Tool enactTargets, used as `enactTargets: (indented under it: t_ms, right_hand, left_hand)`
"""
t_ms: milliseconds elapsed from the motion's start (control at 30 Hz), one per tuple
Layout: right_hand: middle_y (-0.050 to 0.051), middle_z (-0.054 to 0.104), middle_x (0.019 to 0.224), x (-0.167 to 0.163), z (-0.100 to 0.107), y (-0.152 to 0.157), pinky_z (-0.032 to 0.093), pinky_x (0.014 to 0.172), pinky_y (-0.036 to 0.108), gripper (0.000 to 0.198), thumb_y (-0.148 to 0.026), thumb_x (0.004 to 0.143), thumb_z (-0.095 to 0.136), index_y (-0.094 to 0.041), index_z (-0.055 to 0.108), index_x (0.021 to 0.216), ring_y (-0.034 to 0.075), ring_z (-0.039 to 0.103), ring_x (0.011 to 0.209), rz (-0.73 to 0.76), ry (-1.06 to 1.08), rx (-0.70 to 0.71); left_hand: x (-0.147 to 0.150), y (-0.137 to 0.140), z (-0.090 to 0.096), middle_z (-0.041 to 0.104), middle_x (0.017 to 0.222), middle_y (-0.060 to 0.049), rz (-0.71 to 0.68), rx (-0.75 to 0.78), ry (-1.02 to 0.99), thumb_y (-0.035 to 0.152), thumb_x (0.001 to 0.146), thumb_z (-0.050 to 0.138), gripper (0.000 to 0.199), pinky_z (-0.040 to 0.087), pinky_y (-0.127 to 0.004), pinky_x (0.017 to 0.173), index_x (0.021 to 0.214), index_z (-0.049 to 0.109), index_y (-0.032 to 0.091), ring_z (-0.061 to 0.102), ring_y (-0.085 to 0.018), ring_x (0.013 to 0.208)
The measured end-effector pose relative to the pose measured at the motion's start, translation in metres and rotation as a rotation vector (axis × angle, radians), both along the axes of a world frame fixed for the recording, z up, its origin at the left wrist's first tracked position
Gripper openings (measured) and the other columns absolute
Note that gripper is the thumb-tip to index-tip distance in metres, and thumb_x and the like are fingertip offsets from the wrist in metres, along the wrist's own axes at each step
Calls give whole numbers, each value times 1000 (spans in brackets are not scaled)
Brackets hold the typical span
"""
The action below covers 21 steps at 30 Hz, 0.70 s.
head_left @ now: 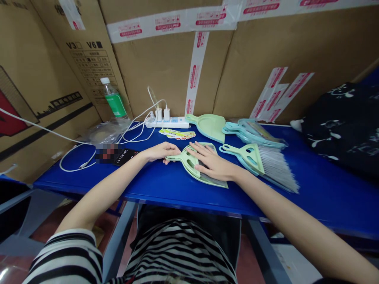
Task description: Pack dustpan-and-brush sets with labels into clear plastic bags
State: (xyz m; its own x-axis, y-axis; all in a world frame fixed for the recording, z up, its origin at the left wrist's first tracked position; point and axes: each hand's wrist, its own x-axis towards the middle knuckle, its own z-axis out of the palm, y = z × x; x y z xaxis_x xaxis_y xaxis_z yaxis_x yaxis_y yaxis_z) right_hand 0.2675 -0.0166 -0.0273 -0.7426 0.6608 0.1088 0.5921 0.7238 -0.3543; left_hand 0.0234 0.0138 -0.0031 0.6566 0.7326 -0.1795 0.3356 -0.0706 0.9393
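A light green dustpan [189,172] lies on the blue table in front of me, with a matching green hand brush [191,161] nested on it. My left hand [164,152] pinches the handle end of the pair between thumb and fingers. Spread flat over the brush's head and bristles is my right hand [211,161], which hides part of them. Just to the right lie another green brush [255,157] with pale bristles and a light blue dustpan [242,161] under it.
Behind are a loose green dustpan [211,124] and a plastic-wrapped blue set [254,132]. A power strip [177,123] with white cables, colourful labels [177,134], a phone [126,156] and a bottle [114,98] stand or lie leftward. A dark patterned bag [343,126] is at right; cardboard [166,67] walls the back.
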Motion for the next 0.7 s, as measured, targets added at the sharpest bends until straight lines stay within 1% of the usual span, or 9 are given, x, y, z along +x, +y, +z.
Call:
enactTargets:
  t_ms: [100, 200, 367, 467, 600, 700]
  right_hand:
    - [7, 12, 161, -1, 1, -1, 10, 116, 56, 67, -62, 95, 21, -28, 18, 153, 27, 5, 146, -1, -10, -1]
    - [6, 13, 160, -1, 0, -1, 11, 116, 57, 66, -61, 95, 22, -30, 18, 153, 27, 6, 146, 4, -3, 11]
    - [6, 14, 160, -1, -1, 0, 12, 116, 57, 65, -60, 96, 23, -31, 17, 153, 27, 7, 146, 6, 2, 26]
    - [5, 14, 160, -1, 0, 0, 12, 116, 57, 64, -60, 96, 22, -32, 17, 153, 27, 7, 146, 5, 4, 27]
    - [8, 13, 160, -3, 0, -1, 11, 116, 58, 68, -63, 94, 23, -29, 17, 153, 28, 4, 146, -4, -28, 11]
    - [8, 12, 160, -3, 0, -1, 11, 115, 58, 69, -63, 94, 23, -29, 16, 154, 28, 3, 146, -2, -40, 6]
  left_hand:
    - [0, -1, 3, 61, 60, 1, -6, -45, 11, 39, 82, 70, 29, 31, -14, 39, 81, 61, 11, 50, -4, 40]
    - [1, -3, 6, 63, 60, 1, 12, -54, 18, 34, 82, 69, 24, 30, -14, 38, 82, 61, 11, 51, -4, 39]
    - [3, -4, 7, 62, 58, 2, 17, -65, 10, 29, 83, 68, 19, 30, -14, 37, 81, 61, 11, 50, -4, 37]
    - [4, -4, 7, 61, 57, 3, 14, -59, 11, 29, 83, 69, 19, 31, -14, 37, 81, 61, 11, 51, -4, 37]
    - [4, -3, 6, 57, 51, 6, 21, -48, 32, 29, 79, 73, 21, 34, -14, 38, 80, 61, 12, 50, -5, 36]
    - [4, -3, 5, 56, 51, 6, 26, -43, 39, 30, 79, 73, 22, 35, -14, 38, 79, 60, 12, 49, -5, 37]
